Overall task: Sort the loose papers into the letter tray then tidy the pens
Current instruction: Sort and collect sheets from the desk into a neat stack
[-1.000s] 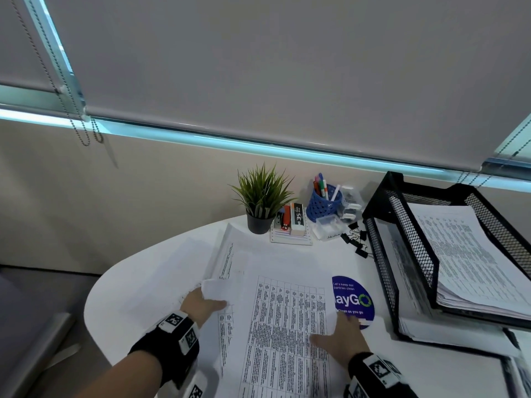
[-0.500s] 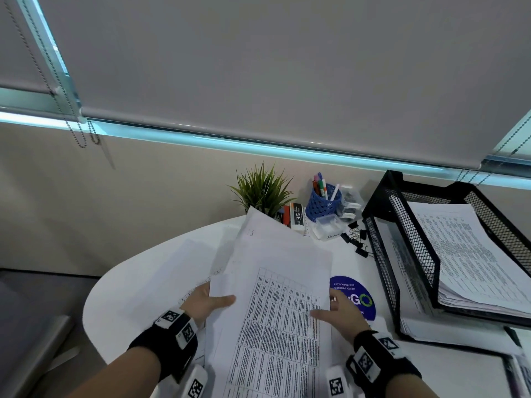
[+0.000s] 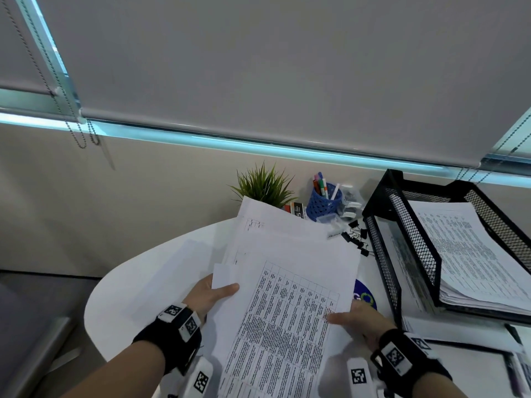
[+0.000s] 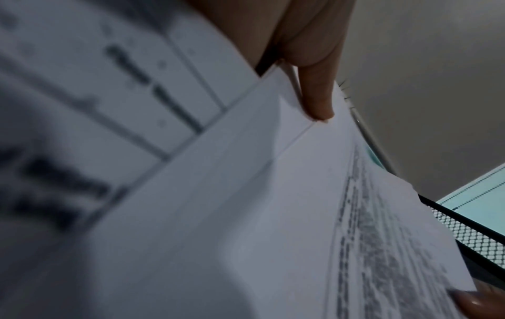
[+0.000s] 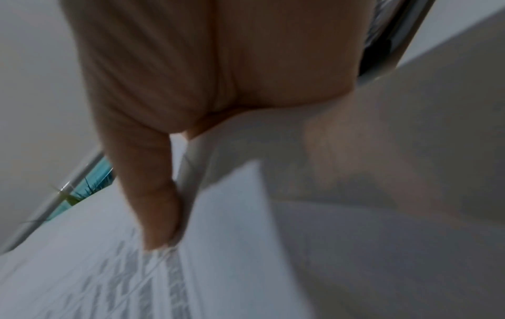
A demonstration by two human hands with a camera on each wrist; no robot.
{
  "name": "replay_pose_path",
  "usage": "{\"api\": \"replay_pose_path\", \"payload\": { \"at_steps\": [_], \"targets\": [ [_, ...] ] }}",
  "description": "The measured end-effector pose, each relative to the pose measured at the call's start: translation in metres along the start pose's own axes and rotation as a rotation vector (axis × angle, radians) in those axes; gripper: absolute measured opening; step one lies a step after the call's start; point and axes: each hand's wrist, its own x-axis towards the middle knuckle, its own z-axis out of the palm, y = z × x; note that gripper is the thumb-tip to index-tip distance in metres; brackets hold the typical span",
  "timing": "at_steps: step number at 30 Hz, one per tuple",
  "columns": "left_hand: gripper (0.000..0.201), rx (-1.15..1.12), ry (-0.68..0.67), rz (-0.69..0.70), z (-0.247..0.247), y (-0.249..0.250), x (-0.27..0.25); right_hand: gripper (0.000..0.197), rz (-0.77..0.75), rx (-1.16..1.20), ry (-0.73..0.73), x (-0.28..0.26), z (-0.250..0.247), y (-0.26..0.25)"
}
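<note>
A stack of printed papers (image 3: 287,282) is lifted off the round white table (image 3: 138,282), tilted up toward the wall. My left hand (image 3: 214,291) pinches its left edge, thumb on top; the left wrist view shows the thumb (image 4: 317,101) pressed on the sheets (image 4: 246,205). My right hand (image 3: 356,318) pinches the right edge, thumb (image 5: 153,205) lying on the paper (image 5: 232,248). The black mesh letter tray (image 3: 413,242) stands at the right, its upper tier holding a pile of printed sheets (image 3: 471,254). A blue pen cup (image 3: 323,202) with several pens stands at the back.
A small potted plant (image 3: 264,185) stands behind the lifted papers. Black binder clips (image 3: 356,237) lie scattered between the pen cup and the tray. A blue round sticker (image 3: 366,297) shows on the table under the papers. Window blinds and a wall close off the far side.
The papers lay flat on the table a second ago. Both hands have taken hold of their edges and raised the stack, which now hides the plant pot and the items beside it.
</note>
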Motion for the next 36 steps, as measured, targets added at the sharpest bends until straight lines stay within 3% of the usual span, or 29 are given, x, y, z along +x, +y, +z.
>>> {"api": "replay_pose_path", "payload": {
  "at_steps": [1,3,4,6,9,12,16,18,21,23,25,27,29,30,33,36],
  "targets": [
    [0.078,0.047,0.012,-0.005,0.001,0.0,0.002,0.038,0.006,-0.019,0.009,0.003,-0.002,0.005],
    [0.077,0.15,0.002,-0.001,-0.001,0.0,0.007,0.088,-0.008,-0.083,0.059,0.009,-0.007,0.014],
    [0.078,0.187,-0.013,0.001,-0.005,-0.003,0.012,0.1,-0.024,-0.059,0.076,0.012,-0.01,0.019],
    [0.069,0.264,-0.058,-0.046,-0.012,-0.003,0.017,0.102,-0.033,-0.02,0.088,0.012,-0.015,0.025],
    [0.032,0.389,-0.047,-0.152,-0.021,0.001,0.012,0.097,-0.039,-0.055,0.138,0.012,-0.02,0.035],
    [0.035,0.497,-0.056,-0.224,-0.032,-0.004,0.009,0.09,-0.032,-0.149,0.187,0.011,-0.024,0.04],
    [0.025,0.768,-0.088,-0.244,-0.042,-0.005,0.006,0.107,-0.04,-0.101,0.209,0.012,-0.029,0.044],
    [0.015,0.862,-0.105,-0.238,-0.042,-0.001,0.002,0.102,-0.047,-0.04,0.219,0.009,-0.029,0.042],
    [0.016,0.863,-0.074,-0.168,-0.041,0.002,-0.001,0.058,-0.044,0.023,0.203,0.002,-0.025,0.037],
    [0.012,0.847,-0.015,-0.13,-0.04,0.001,-0.001,0.048,-0.029,0.106,0.198,0.0,-0.025,0.039],
    [0.01,0.851,0.025,-0.103,-0.041,0.002,-0.001,0.057,-0.023,0.12,0.215,0.001,-0.025,0.041],
    [0.015,0.847,0.043,-0.095,-0.044,0.003,0.0,0.088,0.0,0.112,0.246,0.004,-0.027,0.045],
    [0.016,0.86,0.077,-0.079,-0.046,0.004,0.0,0.09,0.005,0.131,0.271,0.007,-0.029,0.048],
    [0.017,0.857,0.102,-0.059,-0.046,0.004,0.0,0.085,0.011,0.12,0.27,0.008,-0.03,0.048],
    [0.026,0.823,0.121,0.014,-0.041,0.007,-0.001,0.044,0.014,0.115,0.266,0.006,-0.029,0.047],
    [0.024,0.826,0.062,0.081,-0.03,0.016,-0.005,0.029,0.027,0.108,0.249,0.007,-0.028,0.047]
  ]
}}
